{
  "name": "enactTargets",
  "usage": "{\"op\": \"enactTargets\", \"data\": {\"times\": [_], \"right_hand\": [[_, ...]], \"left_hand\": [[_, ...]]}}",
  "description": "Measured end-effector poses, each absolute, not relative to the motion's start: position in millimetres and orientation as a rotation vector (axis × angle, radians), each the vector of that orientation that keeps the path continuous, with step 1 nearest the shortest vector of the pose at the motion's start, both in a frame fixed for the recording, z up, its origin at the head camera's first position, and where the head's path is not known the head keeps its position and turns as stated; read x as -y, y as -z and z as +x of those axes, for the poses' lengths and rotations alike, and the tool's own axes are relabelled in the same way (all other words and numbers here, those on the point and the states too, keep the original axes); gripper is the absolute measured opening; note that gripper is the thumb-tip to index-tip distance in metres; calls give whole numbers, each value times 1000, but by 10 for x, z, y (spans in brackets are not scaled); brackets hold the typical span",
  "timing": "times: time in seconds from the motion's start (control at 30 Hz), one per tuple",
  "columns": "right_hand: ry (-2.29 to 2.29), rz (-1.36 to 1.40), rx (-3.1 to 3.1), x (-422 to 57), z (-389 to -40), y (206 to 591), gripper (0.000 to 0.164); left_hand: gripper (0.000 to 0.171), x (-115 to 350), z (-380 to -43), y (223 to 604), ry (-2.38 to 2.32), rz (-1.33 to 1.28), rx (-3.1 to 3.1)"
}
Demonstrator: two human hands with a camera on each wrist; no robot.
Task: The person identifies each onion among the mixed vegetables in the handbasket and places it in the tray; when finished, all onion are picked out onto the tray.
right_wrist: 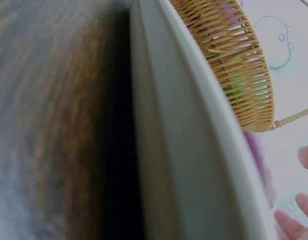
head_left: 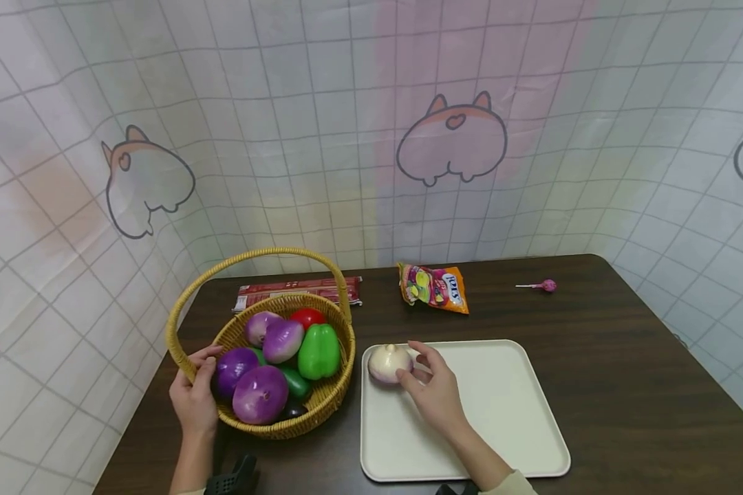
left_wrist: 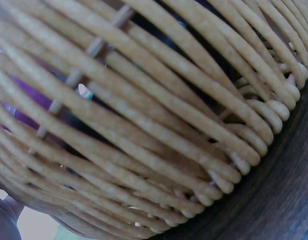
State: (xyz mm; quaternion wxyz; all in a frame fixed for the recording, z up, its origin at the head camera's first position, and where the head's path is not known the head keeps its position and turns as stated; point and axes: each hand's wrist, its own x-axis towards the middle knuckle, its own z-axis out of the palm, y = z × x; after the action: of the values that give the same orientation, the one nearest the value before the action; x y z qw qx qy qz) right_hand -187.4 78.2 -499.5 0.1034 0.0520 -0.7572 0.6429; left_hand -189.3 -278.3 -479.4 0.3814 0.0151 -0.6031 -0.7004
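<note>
Evidently two-handed work. Left hand (head_left: 197,399) grips the wicker basket (head_left: 331,410) at its left side. Right hand (head_left: 436,397) unclenched, fingers loosely curved beside a white-and-purple onion (head_left: 386,364), which sits in the far left corner of the cream tray (head_left: 501,419). Whether the thumb presses on it, we cannot tell.

Handling: glossy and round, so likely to roll. We would set thumb and fingers on opposite sides of its widest part, and clear the tray's rim before any sideways move. Vegetables (head_left: 283,342) heap close to the basket's edge; we would hold it level.

Writing: orange-and-pink bag (head_left: 435,289) bears a short bold word, perhaps "REIS"; we are unsure. Red packet (head_left: 275,290) has print too small for us. Lollipop (head_left: 548,285): no legible lettering.
</note>
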Motion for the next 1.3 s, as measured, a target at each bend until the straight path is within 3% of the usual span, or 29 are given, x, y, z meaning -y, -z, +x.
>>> {"op": "enactTargets", "data": {"times": [0.2,0.47,1.3], "right_hand": [[-1815,133,2161,-758,-1799,4790,38],[-1799,130,2148,-720,-1658,4450,32],[-1676,241,2046,-613,-1595,4454,29]], "left_hand": [[21,2788,-1890,4796,1793,31,1533],[20,2824,-1889,4780,1786,19,1539],[23,2812,-1911,4842,1748,58,1635]]}}
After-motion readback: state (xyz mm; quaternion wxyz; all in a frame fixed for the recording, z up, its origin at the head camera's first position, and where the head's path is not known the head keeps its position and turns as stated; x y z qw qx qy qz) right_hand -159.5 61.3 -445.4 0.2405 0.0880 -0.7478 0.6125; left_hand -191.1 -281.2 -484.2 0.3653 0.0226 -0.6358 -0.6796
